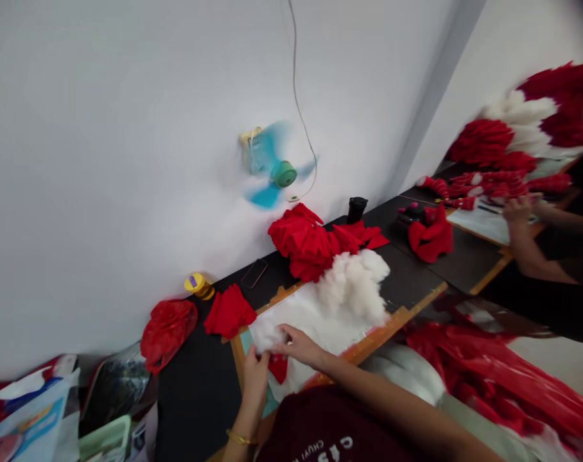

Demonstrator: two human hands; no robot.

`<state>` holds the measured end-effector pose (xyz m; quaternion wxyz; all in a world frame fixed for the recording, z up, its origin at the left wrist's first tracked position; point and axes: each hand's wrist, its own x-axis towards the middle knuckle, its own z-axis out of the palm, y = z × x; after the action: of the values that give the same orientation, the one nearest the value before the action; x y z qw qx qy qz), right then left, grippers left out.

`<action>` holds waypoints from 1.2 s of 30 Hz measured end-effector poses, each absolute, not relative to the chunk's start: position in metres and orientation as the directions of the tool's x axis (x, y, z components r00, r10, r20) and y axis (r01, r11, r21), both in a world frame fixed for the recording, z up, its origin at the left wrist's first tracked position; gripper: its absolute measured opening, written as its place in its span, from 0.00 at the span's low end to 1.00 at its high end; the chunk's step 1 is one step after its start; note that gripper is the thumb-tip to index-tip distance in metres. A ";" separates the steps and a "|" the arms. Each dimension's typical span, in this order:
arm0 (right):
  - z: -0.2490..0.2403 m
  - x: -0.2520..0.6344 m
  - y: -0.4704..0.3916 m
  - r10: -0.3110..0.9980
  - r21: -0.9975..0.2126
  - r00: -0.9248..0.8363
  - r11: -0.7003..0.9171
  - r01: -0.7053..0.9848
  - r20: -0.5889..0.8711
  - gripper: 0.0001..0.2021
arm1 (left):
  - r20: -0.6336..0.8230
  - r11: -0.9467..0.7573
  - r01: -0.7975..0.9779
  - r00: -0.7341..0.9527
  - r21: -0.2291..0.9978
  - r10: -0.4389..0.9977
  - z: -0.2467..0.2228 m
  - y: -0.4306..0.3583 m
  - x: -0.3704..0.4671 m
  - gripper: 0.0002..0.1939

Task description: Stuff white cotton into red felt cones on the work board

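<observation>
Both of my hands meet over the near left part of the white-covered work board (304, 317). My left hand (255, 369) is closed on the lower edge of a tuft of white stuffing (266, 333). Curled around the tuft's right side, my right hand (298, 346) pinches it with thumb and fingers. A red fabric piece (278, 367) shows just beneath my hands; whether a finger also grips it is hidden. A larger heap of white stuffing (356, 282) lies on the board further right.
A pile of red fabric pieces (311, 240) sits behind the board, a smaller one (230, 311) to its left. Near the wall are a phone (254, 274), a yellow container (200, 285), a red plastic bag (169, 332) and a spinning fan (282, 173). Another person's hands (519, 210) work at right.
</observation>
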<state>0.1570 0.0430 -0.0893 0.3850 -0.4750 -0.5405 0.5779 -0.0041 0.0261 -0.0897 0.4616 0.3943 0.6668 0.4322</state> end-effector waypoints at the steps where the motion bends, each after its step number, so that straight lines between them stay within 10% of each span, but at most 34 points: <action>1: -0.089 0.157 0.044 0.967 -0.987 -0.240 -0.054 0.153 -0.090 0.07 | -0.252 0.302 0.190 -0.247 0.934 0.936 -0.089 0.027 -0.001 0.17; 9: -0.099 0.173 0.048 0.976 -0.941 -0.197 -0.022 0.338 -0.094 0.10 | -0.232 0.237 -0.006 -0.220 0.972 0.947 -0.081 0.015 0.008 0.33; 20: -0.103 0.175 0.033 0.951 -0.981 -0.277 -0.090 0.174 -0.136 0.13 | -0.179 0.234 0.298 -0.201 0.925 0.963 -0.062 0.019 0.016 0.11; 31: -0.084 0.192 0.044 0.904 -0.978 -0.388 -0.121 0.172 -0.180 0.08 | -0.309 0.309 0.023 0.001 0.951 0.951 -0.064 0.021 0.007 0.27; 36: -0.081 0.196 0.044 0.874 -0.964 -0.453 -0.063 0.258 -0.178 0.06 | -0.317 0.322 0.042 -0.092 0.946 0.944 -0.064 0.022 0.014 0.11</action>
<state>0.1958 0.0444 -0.0813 0.2678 -0.4492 -0.6299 0.5741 0.0141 0.0222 -0.0636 0.5387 0.4047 0.6090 0.4185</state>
